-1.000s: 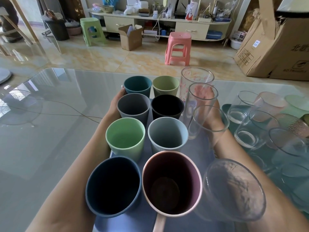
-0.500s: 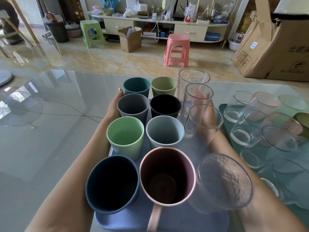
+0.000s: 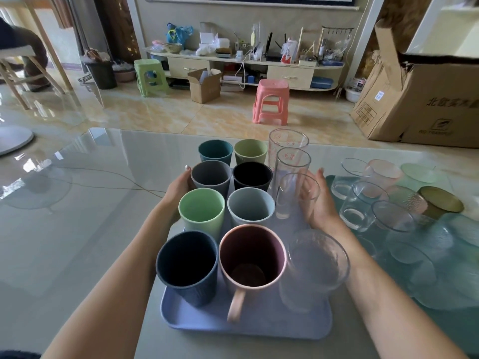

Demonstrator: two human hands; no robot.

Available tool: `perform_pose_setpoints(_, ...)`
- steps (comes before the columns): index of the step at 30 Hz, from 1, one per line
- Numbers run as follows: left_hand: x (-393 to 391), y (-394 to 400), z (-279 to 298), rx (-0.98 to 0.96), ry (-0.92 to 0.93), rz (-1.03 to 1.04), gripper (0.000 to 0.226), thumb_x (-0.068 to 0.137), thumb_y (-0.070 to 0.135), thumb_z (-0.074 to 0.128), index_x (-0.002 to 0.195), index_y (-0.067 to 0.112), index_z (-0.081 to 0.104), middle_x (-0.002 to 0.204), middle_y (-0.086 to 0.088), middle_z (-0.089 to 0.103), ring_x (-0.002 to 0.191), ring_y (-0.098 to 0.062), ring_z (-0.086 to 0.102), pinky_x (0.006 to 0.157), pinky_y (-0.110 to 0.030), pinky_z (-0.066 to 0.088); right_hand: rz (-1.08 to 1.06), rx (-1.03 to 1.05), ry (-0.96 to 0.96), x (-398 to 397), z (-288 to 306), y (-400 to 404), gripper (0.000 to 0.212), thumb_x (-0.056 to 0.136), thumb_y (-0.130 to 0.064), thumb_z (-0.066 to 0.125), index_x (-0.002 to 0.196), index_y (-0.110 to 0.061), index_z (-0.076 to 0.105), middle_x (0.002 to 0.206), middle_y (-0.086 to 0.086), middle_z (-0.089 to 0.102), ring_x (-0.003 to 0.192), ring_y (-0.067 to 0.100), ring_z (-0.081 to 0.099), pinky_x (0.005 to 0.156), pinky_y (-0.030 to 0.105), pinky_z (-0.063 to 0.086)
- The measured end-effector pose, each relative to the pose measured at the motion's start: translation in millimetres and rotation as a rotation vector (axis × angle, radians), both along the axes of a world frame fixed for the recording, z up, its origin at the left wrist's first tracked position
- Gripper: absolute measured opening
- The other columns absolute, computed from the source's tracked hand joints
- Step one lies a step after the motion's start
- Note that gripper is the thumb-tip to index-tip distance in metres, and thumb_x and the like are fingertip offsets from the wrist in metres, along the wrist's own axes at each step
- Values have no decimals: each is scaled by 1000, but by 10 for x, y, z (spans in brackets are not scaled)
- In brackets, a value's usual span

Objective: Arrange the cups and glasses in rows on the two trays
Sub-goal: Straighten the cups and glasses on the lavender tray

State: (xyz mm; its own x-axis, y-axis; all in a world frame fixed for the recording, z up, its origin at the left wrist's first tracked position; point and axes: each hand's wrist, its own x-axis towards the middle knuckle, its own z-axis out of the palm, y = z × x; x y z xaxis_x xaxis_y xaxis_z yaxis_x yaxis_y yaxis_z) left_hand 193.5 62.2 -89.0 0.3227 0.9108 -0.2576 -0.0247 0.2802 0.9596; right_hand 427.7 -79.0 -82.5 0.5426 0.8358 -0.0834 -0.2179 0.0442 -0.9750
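Observation:
A lavender tray [image 3: 259, 325] on the glass table holds two rows of coloured cups, from a teal cup [image 3: 215, 151] at the back to a dark blue cup [image 3: 186, 265] and a pink mug [image 3: 252, 257] at the front. A third row has tall clear glasses [image 3: 293, 161] and a textured glass [image 3: 316, 265]. My left hand [image 3: 177, 187] grips the tray's left edge beside the grey cup [image 3: 211, 176]. My right hand [image 3: 320, 206] is beside the short clear glass [image 3: 298, 195], fingers straight. A teal tray [image 3: 461, 330] on the right carries several glasses.
An amber glass [image 3: 440, 203] and a pale green lid [image 3: 417, 172] lie at the teal tray's far side. Beyond the table stand a pink stool [image 3: 272, 102], a green stool [image 3: 150, 76] and large cardboard boxes [image 3: 420, 110].
The lavender tray now sits farther from me, with its near edge in view. My right hand has come out from behind the glasses to their right side.

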Motion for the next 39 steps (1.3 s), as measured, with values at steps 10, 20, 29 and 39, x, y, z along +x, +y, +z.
perform_pose_setpoints(10, -639, -417, -57, 42, 268, -26, 21, 89, -2, 52, 105, 2, 64, 105, -16, 65, 81, -19, 61, 80, -30, 50, -1, -344, -299, -149, 3, -699, 41, 100, -34, 34, 132, -11, 47, 135, 6, 48, 122, 21, 45, 101, 33, 38)
perform_pose_setpoints(20, -838, -952, 106, 140, 536, -213, 16, 84, 1, 62, 70, 7, 65, 67, -9, 57, 61, -18, 48, 58, -25, 41, 86, -445, -578, -231, -252, -1170, 65, 55, -43, 69, 113, -16, 59, 110, 4, 66, 106, 24, 62, 96, 44, 48)
perform_pose_setpoints(29, -832, -1025, 71, 174, 714, -164, 27, 86, 8, 59, 59, 13, 61, 74, -9, 56, 73, -21, 46, 62, -28, 39, 185, -551, -820, -277, -236, -1228, 26, 84, -20, 60, 109, -17, 64, 117, 10, 66, 111, 28, 59, 86, 27, 43)
perform_pose_setpoints(39, -816, -985, 189, 131, 728, -249, 25, 87, 3, 58, 63, 6, 57, 63, -7, 53, 57, -16, 49, 39, -14, 44, 161, -546, -725, -247, -212, -1322, 19, 81, -21, 59, 100, -23, 60, 101, 13, 69, 92, 32, 65, 78, 40, 54)
